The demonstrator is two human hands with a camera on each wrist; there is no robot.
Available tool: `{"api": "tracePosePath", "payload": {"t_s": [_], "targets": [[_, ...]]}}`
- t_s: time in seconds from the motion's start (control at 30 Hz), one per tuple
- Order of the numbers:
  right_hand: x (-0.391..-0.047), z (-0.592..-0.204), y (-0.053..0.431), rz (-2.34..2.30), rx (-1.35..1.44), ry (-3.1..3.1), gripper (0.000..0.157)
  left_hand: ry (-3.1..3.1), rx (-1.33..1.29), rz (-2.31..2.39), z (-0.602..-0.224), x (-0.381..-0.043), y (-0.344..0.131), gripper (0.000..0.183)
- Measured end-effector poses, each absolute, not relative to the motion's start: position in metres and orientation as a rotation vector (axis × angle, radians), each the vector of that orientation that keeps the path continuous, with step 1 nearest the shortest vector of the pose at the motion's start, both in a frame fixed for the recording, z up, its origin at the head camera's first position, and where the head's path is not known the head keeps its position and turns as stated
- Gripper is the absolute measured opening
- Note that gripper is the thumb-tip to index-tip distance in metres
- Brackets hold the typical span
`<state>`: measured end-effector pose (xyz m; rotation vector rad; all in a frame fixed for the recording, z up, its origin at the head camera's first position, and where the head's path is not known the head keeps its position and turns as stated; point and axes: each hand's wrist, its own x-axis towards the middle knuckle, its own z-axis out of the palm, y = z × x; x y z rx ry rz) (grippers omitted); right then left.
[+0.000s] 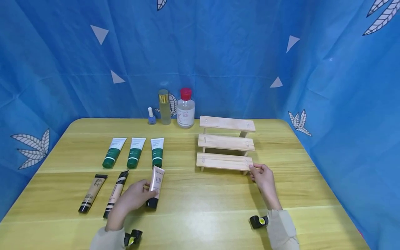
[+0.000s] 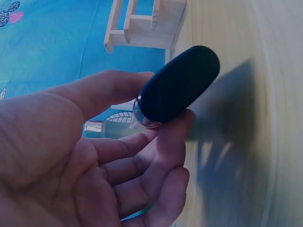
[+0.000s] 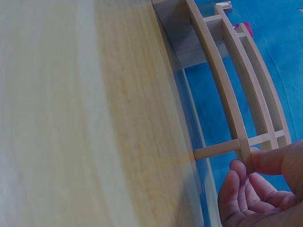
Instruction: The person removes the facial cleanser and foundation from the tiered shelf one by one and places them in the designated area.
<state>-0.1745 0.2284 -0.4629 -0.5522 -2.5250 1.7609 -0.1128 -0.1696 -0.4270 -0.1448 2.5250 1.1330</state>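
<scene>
My left hand pinches a pale pink BB cream tube between thumb and fingers, its black cap toward me. In the left wrist view the cap stands off the table above its shadow. To the left of that hand lie two beige tubes with black ends, one slim and one wider. My right hand grips the right end of the lowest step of a three-step wooden rack. In the right wrist view, thumb and fingers pinch that step's end.
Behind the left hand, three green-and-white tubes lie in a row. Along the back edge stand a small nail polish bottle, a gold-collared bottle and a red-capped clear bottle. Blue curtain hangs behind the wooden table.
</scene>
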Motion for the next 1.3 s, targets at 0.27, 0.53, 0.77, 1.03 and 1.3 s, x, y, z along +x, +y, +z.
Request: {"api": "tracePosePath", "payload": {"t_s": [0.27, 0.53, 0.77, 1.03, 1.3], "targets": [[-0.174, -0.463, 0.227, 1.757, -0.550, -2.517, 0.037, 2.494, -0.164, 1.102, -0.430, -0.112, -0.172, 0.039], [-0.175, -0.463, 0.227, 1.775, -0.555, -2.503, 0.036, 2.490, -0.166, 1.069, -0.433, -0.111, -0.175, 0.041], [-0.174, -0.463, 0.227, 1.768, -0.563, -2.515, 0.037, 2.497, -0.174, 1.071, -0.436, -0.110, -0.176, 0.042], [-0.174, -0.463, 0.227, 1.785, -0.559, -2.496, 0.037, 2.505, -0.200, 1.076, -0.435, -0.109, -0.179, 0.039], [-0.174, -0.463, 0.227, 1.796, -0.553, -2.478, 0.036, 2.496, -0.254, 1.057, -0.435, -0.110, -0.182, 0.038]]}}
